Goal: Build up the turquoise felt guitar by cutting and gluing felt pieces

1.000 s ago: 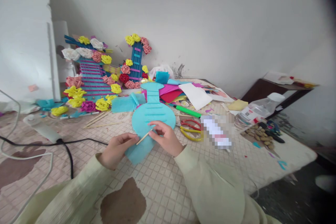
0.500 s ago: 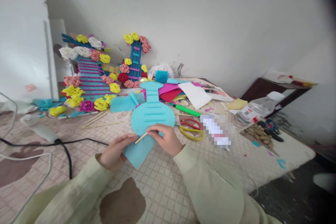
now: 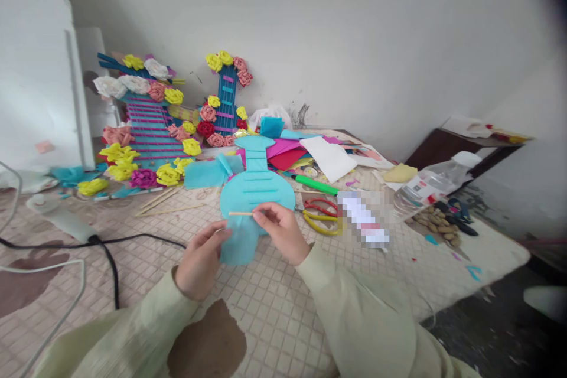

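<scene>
My right hand (image 3: 283,233) pinches a thin wooden stick (image 3: 240,213), which lies level across the top of a light blue paper piece (image 3: 237,241). My left hand (image 3: 201,257) grips that paper piece at its left edge with closed fingers. Both hands are raised just in front of a light blue guitar-shaped cutout (image 3: 257,183) that lies on the tiled mat.
Red and yellow scissors (image 3: 319,217), a green marker (image 3: 315,184) and coloured paper sheets (image 3: 305,156) lie behind. Two blue frames with paper flowers (image 3: 146,124) stand at the back left. A black cable (image 3: 110,248) runs at left; a plastic bottle (image 3: 436,184) lies at right.
The stick turned from slanted to level and rose slightly. The paper piece was drawn up and folded narrower between my hands, and my left hand shifted up to its edge.
</scene>
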A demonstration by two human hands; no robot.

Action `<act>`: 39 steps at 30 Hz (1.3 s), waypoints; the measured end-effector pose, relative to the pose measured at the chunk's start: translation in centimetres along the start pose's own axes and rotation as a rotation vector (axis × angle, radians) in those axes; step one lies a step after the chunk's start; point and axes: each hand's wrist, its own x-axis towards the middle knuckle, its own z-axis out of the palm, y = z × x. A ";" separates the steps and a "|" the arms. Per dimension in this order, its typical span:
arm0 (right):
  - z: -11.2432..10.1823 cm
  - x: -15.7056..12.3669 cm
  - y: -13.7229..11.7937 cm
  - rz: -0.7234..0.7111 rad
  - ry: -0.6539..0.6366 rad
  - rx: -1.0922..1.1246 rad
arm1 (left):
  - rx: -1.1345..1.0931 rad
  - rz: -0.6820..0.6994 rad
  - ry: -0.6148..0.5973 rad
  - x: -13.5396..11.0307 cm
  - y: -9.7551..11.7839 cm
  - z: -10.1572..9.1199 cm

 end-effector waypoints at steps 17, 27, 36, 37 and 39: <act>0.1 -0.8 -0.2 -0.108 -0.053 -0.133 | 0.108 0.094 -0.042 0.2 0.0 0.0; 0.2 -1.0 -0.5 -0.131 -0.060 -0.147 | 0.137 0.077 -0.096 0.2 -0.2 -0.5; 0.3 -1.0 -0.2 -0.088 -0.053 -0.117 | 0.160 0.121 -0.091 0.5 -0.6 -0.9; 0.4 -1.0 -0.2 -0.079 -0.053 -0.101 | 0.161 0.125 -0.088 0.5 -0.6 -0.9; 0.4 -1.0 -0.2 -0.059 -0.056 -0.068 | 0.160 0.128 -0.088 0.5 -0.6 -0.9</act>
